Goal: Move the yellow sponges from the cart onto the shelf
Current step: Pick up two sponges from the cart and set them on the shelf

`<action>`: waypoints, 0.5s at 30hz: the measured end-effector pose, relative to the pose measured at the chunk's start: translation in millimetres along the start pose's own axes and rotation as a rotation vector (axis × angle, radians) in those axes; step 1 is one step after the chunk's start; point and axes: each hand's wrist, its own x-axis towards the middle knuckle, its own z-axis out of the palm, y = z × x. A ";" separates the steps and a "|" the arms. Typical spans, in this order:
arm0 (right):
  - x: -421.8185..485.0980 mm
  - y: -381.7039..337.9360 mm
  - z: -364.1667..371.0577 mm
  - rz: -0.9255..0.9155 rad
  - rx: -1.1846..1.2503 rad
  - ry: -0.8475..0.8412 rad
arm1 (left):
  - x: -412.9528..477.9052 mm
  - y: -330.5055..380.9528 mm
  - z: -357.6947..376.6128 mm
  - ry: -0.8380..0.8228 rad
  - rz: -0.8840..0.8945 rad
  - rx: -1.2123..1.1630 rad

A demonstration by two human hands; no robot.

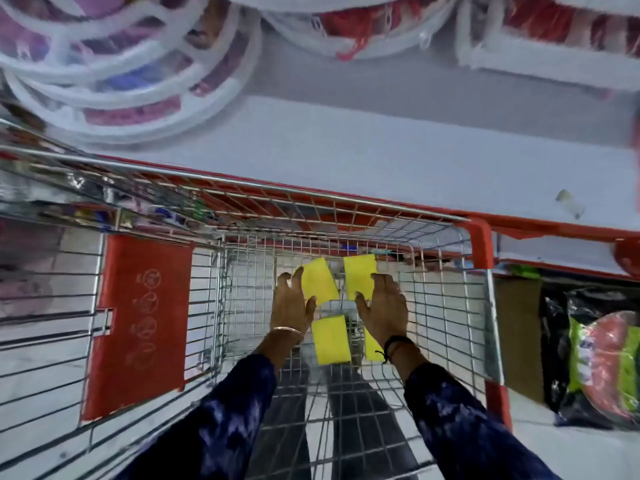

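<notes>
Several flat yellow sponges lie on the wire floor of the cart (pixel 446 306). My left hand (pixel 291 306) reaches down with its fingers spread, touching the near edge of one yellow sponge (pixel 319 279). My right hand (pixel 382 306) rests on the lower right part of a second sponge (pixel 359 274), fingers apart. A third sponge (pixel 330 339) lies free between my wrists. A fourth sponge (pixel 372 348) is partly hidden under my right wrist. The white shelf (pixel 381 147) runs just beyond the cart's far rim. Neither hand has lifted a sponge.
Round white-rimmed packs (pixel 114 74) fill the shelf's left and top. The cart's red child-seat flap (pixel 138 323) is at left, its red corner post (pixel 481 244) at right. A lower shelf at right holds a green and red packaged item (pixel 602 365).
</notes>
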 end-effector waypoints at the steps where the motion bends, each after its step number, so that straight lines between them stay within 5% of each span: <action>1: 4.3 -0.4 2.8 0.028 -0.006 -0.008 | 5.3 -1.3 5.2 -0.003 -0.060 -0.052; 7: 36.3 -0.3 31.4 0.157 -0.065 -0.046 | 48.5 10.8 36.6 -0.083 -0.335 -0.237; 15: 53.0 8.3 45.1 0.252 0.032 -0.059 | 68.8 20.6 45.9 -0.108 -0.358 -0.140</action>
